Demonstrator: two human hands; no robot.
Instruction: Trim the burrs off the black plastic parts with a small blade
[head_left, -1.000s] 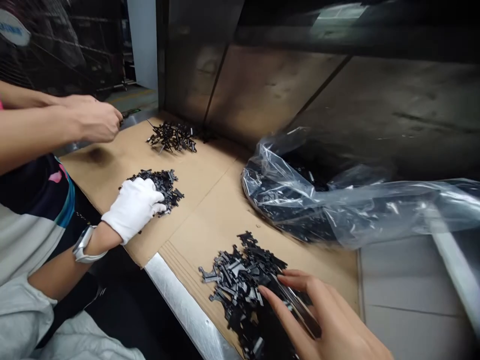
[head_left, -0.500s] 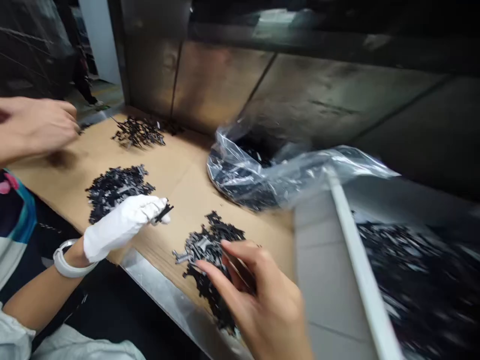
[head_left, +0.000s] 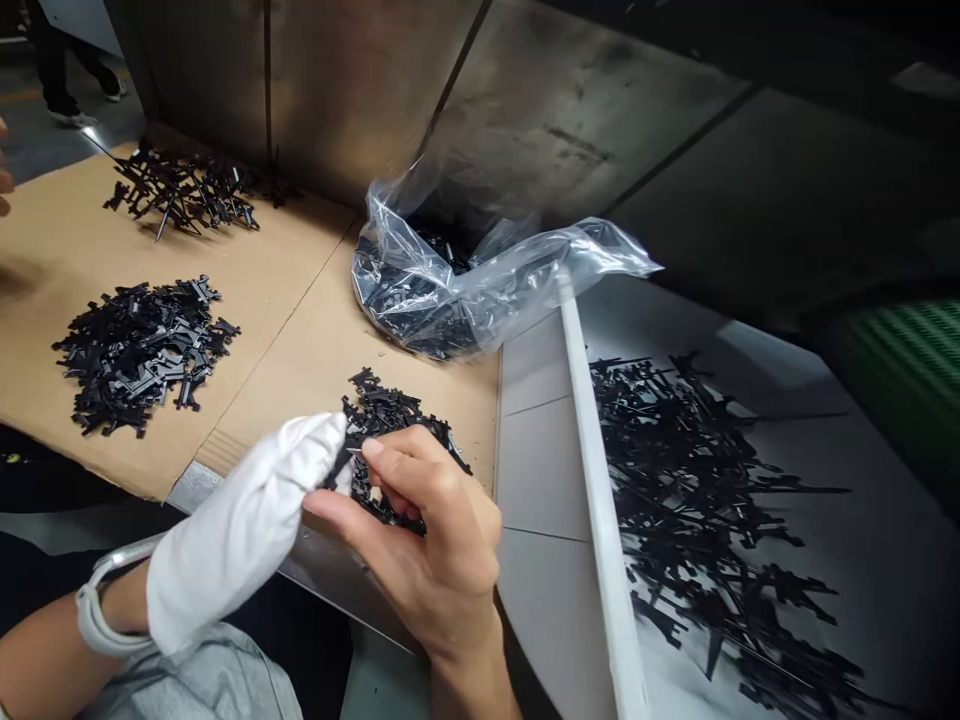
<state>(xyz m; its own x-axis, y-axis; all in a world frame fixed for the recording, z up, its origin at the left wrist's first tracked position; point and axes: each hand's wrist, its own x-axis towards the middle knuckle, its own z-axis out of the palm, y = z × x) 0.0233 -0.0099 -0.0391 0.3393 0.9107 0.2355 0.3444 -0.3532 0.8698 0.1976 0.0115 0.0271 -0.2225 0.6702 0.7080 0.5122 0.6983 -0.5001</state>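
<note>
My left hand (head_left: 240,530) wears a white glove and a wristwatch, and its fingertips pinch a small black plastic part (head_left: 343,465). My right hand (head_left: 420,510) is bare, with its forefinger and thumb closing on that same part from the other side. Both hands hang over a pile of black plastic parts (head_left: 382,410), which is partly hidden beneath my right hand. A larger pile of similar parts (head_left: 142,350) lies to the left on the cardboard sheet (head_left: 300,330), and a looser pile (head_left: 184,190) lies farther back.
A clear plastic bag holding black parts (head_left: 420,295) sits against the steel wall (head_left: 360,90). To the right, a grey tray with a white rim (head_left: 592,480) holds scattered black parts (head_left: 697,500). A co-worker's fingers (head_left: 4,175) show at the left edge.
The view has swung right and down, bringing the tray fully into sight. My gloved left hand has moved over to my right hand, and the two now meet at the black part.
</note>
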